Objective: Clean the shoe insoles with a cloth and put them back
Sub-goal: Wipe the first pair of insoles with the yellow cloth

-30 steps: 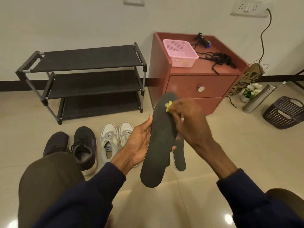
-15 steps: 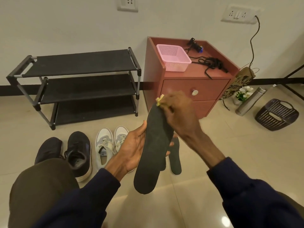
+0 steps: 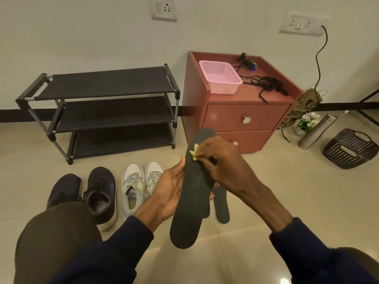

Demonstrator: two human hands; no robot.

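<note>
My left hand [image 3: 168, 189] holds a long dark grey insole [image 3: 190, 201] upright by its left edge, toe end pointing away from me. My right hand [image 3: 217, 160] presses a small yellow cloth [image 3: 194, 152] against the upper part of that insole; only a corner of the cloth shows past the fingers. A second dark insole [image 3: 221, 208] lies on the floor just behind, partly hidden. A pair of black shoes [image 3: 98, 193] and a pair of white sneakers [image 3: 141, 181] stand on the floor to the left.
A black three-tier shoe rack [image 3: 110, 111] stands against the wall. Beside it is a reddish drawer cabinet [image 3: 242, 117] with a pink basket [image 3: 219, 78] and black cords on top. A steel bottle [image 3: 315, 132], small flowers and a dark basket [image 3: 350, 148] sit at the right.
My right hand with the cloth has slid down from the toe tip of the insole toward its middle. The camera view has shifted slightly lower and left.
</note>
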